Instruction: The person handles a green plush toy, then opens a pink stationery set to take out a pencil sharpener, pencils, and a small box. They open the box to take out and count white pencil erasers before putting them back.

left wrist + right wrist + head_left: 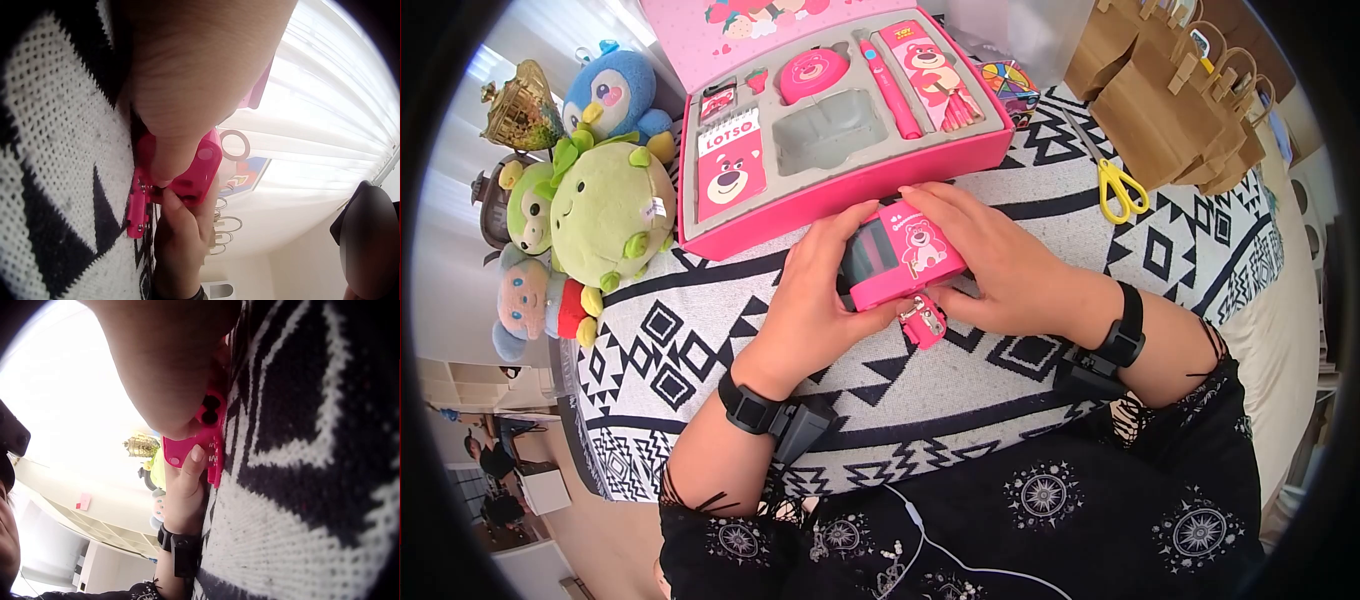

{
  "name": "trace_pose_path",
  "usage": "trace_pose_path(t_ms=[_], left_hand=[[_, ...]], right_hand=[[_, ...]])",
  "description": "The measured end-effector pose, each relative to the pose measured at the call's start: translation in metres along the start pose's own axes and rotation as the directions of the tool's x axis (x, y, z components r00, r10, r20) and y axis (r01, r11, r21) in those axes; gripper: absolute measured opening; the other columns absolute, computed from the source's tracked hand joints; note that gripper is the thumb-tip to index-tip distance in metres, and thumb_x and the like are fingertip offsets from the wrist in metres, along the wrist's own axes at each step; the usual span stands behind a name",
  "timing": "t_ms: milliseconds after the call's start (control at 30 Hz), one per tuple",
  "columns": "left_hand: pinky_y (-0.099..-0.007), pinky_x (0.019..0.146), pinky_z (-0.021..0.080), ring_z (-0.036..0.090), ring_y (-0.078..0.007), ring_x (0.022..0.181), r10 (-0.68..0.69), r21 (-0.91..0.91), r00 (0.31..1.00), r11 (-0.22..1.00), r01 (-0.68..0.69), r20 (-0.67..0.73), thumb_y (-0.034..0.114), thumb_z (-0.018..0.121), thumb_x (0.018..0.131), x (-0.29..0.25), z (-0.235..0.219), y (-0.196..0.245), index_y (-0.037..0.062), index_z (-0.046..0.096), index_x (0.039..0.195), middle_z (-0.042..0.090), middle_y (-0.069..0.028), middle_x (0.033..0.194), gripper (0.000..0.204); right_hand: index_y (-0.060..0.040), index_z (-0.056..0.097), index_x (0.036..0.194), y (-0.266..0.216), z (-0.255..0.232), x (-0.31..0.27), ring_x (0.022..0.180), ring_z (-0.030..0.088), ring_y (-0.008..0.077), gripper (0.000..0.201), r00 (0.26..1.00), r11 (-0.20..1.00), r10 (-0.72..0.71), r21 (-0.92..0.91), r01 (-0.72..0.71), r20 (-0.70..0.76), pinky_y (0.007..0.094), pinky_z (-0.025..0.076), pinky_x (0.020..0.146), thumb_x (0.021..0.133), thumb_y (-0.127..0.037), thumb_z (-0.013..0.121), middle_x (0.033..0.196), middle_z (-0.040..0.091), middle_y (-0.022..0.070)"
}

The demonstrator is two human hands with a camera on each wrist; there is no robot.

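A pink pencil sharpener [922, 243] with a bear picture and a dark clear window rests on the patterned cloth [700, 350]. The left hand [805, 290] grips its left side, fingers over the far edge and thumb at the near edge. Round the right side curls the right hand [1000, 255], its thumb low at the near side. A small pink part with metal [922, 322] sticks out at the near side, between the thumbs. In the left wrist view the pink body [203, 165] shows two dark holes; the right wrist view shows the pink body [178, 453] between both hands.
Behind the hands stands an open pink gift box [840, 190] with a notebook, a pen and an empty grey recess. Plush toys [612, 215] sit at the left. Yellow-handled scissors [1122, 190] and brown paper bags [1170, 110] lie at the right.
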State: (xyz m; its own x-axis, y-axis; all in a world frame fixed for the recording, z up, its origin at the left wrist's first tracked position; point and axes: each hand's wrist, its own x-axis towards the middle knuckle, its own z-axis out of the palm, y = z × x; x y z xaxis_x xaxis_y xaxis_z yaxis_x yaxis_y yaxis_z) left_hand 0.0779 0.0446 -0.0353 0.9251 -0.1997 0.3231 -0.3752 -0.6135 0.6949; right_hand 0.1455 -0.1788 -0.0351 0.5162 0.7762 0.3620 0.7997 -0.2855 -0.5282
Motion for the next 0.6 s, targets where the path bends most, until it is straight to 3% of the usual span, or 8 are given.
trace_pose_path(t_ms=[600], left_hand=[[-0.0422,0.1,0.041,0.053,-0.035,0.116,-0.003,0.004,1.0,1.0,0.003,0.011,0.021,0.087,0.065,0.0002,-0.0006,-0.0004,0.0069,0.045,0.136,0.055,-0.016,0.124,0.083]], right_hand=[[-0.0003,0.024,0.148,0.0018,-0.0034,0.0006,0.126,0.045,0.0423,0.103,0.998,0.999,-0.042,-0.008,0.042,0.043,0.0454,0.04,0.105,0.071,-0.033,0.084,0.14,0.036,0.0254]])
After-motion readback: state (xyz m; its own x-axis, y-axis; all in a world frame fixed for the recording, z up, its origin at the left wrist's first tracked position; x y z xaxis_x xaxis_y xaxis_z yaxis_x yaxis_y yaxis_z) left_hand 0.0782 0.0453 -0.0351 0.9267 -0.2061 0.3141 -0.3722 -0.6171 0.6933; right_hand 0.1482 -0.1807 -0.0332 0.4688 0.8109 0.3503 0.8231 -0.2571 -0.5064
